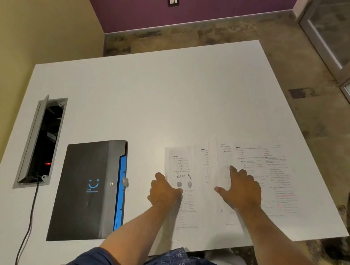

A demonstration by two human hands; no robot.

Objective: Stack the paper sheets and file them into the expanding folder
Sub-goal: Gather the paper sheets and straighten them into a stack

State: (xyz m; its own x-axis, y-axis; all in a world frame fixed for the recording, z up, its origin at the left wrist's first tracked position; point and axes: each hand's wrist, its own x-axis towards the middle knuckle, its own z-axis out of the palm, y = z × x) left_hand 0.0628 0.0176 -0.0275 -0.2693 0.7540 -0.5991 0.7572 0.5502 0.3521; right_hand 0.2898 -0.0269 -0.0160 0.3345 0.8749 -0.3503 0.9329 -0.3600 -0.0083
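Paper sheets [253, 178] fanned, overlapping, on white counter [152, 97], right of centre. Left hand [163, 193] fingers curled, pinching leftmost sheet edge. Right hand [240, 187] fingers spread flat, pressing middle sheets. Black expanding folder [87, 189] lies closed at left, apart from sheets.

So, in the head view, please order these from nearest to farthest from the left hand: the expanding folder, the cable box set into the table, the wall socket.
Measured from the left hand:
1. Expanding folder, on the table just left of that hand.
2. Cable box, recessed in the table further left, beyond the folder.
3. Wall socket, on the purple wall past the table's far edge.
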